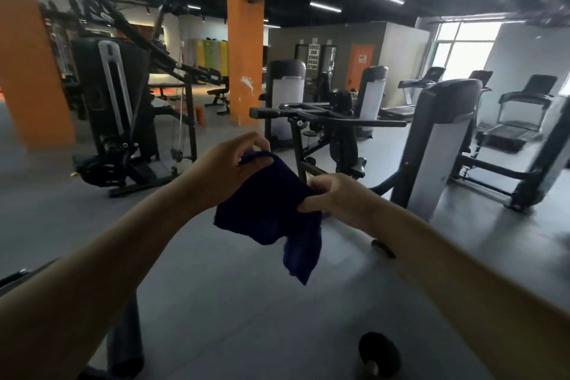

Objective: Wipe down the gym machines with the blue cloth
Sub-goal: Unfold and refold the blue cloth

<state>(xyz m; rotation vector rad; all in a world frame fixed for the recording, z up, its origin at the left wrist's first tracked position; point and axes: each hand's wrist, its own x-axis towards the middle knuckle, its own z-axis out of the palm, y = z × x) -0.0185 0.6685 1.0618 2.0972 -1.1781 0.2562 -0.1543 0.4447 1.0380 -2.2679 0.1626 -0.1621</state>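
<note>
A dark blue cloth (271,210) hangs in the air in front of me, held between both hands above the grey floor. My left hand (225,166) pinches its upper edge with curled fingers. My right hand (336,194) pinches the cloth's right side between thumb and fingers. A loose corner of the cloth droops down below the hands. A black weight machine with padded arms (327,120) stands just beyond the hands. A tall machine with a white weight-stack cover (438,148) is to the right of it.
A black cable machine (114,108) stands at the left, beside orange pillars (245,49). Treadmills (518,114) line the window at the far right. A dark upright post (126,336) and a round black part (379,352) sit close at the bottom edge.
</note>
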